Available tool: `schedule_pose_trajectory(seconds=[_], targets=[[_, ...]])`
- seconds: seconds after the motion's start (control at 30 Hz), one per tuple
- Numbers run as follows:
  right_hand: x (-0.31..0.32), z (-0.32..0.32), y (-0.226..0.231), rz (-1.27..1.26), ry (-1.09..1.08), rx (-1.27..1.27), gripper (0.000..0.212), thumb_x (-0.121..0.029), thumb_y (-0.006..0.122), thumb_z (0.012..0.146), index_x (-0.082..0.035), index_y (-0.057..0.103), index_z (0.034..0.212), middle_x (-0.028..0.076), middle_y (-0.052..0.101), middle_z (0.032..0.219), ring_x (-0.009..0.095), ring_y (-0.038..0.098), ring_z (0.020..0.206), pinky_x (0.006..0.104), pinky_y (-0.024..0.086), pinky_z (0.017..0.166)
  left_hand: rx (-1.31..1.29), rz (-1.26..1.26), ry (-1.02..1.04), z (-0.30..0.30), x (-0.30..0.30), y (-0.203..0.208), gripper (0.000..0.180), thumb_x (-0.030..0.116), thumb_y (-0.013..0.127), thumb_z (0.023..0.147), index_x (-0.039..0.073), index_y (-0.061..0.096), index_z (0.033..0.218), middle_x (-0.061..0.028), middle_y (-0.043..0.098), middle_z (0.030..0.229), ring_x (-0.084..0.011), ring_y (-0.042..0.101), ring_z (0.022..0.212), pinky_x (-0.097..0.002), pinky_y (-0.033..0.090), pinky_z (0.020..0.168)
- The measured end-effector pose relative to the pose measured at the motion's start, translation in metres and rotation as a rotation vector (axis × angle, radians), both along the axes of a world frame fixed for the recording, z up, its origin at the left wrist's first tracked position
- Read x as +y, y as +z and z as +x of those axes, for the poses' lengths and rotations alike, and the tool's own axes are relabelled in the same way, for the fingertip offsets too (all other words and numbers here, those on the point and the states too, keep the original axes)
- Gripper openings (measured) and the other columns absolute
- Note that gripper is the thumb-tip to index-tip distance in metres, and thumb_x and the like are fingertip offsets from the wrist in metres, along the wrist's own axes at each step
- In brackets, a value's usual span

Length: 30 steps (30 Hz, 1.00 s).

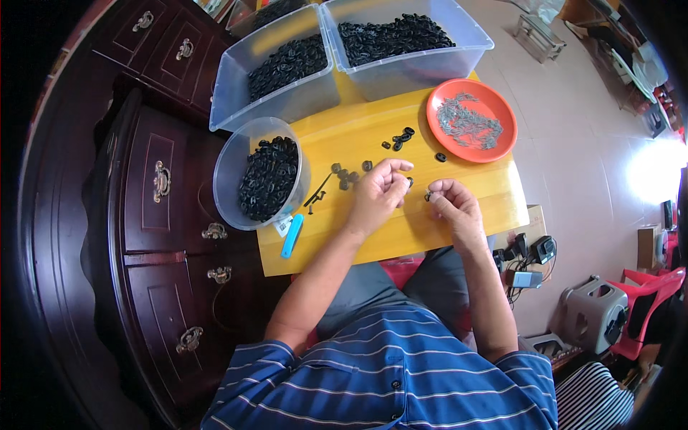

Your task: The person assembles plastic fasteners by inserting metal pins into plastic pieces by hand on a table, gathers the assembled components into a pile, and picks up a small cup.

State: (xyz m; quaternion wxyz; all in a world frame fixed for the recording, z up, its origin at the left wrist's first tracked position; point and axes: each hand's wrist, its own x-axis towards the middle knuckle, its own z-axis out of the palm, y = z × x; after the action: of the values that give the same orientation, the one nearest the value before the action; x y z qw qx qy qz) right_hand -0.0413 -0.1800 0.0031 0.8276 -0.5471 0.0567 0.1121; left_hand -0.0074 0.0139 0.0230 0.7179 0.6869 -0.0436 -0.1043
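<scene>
Over the middle of the yellow table (333,247), my left hand (376,193) pinches a small black plastic piece (409,182) between thumb and fingers. To its right my right hand (460,213) is closed in a pinch on a tiny dark piece (428,196), mostly covered by the fingertips. The two hands are a short gap apart. Beyond them lie several loose black oval pieces (401,138), with a single one (440,157) near the orange plate (466,153). That plate carries many small silvery metal pins (469,122). Several more dark pieces (344,176) rest left of my left hand.
A round clear tub (223,188) and two large clear bins (287,107) (401,75) hold masses of black pieces. A blue-handled cutter (292,236) lies at the table's left edge, near thin black sticks (317,190). A dark wooden cabinet (158,222) stands close on the left.
</scene>
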Motion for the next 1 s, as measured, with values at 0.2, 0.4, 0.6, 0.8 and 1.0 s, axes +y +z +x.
schedule_pose_trajectory(seconds=[0.2,0.4,0.6,0.8,1.0], targets=[[0.002,-0.001,0.001,0.005,0.039,0.008,0.014,-0.006,0.065,0.098,-0.005,0.066,0.111,-0.005,0.065,0.095,0.003,0.057,0.081,0.0198,0.045,0.073,-0.054,0.053,-0.067,-0.013,-0.002,-0.012,0.02,0.006,0.057,0.101,0.003,0.063,0.12,0.0025,0.061,0.087,-0.0028,0.054,0.07,-0.0201,0.047,0.063],[0.002,-0.002,0.001,0.039,0.065,-0.007,0.013,-0.006,0.065,0.098,-0.006,0.067,0.111,-0.005,0.065,0.095,0.003,0.057,0.082,0.0204,0.046,0.074,-0.061,0.011,-0.134,-0.019,-0.006,-0.015,0.024,-0.001,0.06,0.098,0.001,0.063,0.122,0.001,0.065,0.096,-0.002,0.056,0.074,-0.0188,0.049,0.066],[0.001,-0.003,0.008,0.057,0.046,-0.007,0.011,-0.005,0.065,0.097,-0.005,0.067,0.108,-0.004,0.065,0.095,0.004,0.056,0.081,0.0214,0.046,0.074,-0.089,-0.008,-0.107,-0.021,-0.009,-0.01,0.026,-0.006,0.064,0.093,-0.001,0.065,0.119,0.0004,0.067,0.096,-0.0014,0.061,0.078,-0.0193,0.052,0.071],[0.0,-0.004,0.013,0.042,0.037,-0.004,0.012,-0.004,0.065,0.096,-0.005,0.067,0.107,-0.004,0.064,0.094,0.004,0.056,0.08,0.0223,0.045,0.073,-0.089,0.038,-0.09,-0.022,-0.003,-0.01,0.028,-0.006,0.066,0.093,0.0,0.065,0.121,0.002,0.065,0.098,-0.0007,0.059,0.081,-0.0181,0.052,0.074],[0.0,-0.003,0.012,0.027,0.055,-0.01,0.012,-0.004,0.065,0.096,-0.005,0.066,0.108,-0.004,0.064,0.093,0.005,0.056,0.079,0.0217,0.044,0.072,-0.076,0.062,-0.099,-0.021,0.001,-0.004,0.029,-0.003,0.067,0.094,0.001,0.065,0.123,0.0028,0.063,0.1,-0.0003,0.058,0.085,-0.0179,0.051,0.077]])
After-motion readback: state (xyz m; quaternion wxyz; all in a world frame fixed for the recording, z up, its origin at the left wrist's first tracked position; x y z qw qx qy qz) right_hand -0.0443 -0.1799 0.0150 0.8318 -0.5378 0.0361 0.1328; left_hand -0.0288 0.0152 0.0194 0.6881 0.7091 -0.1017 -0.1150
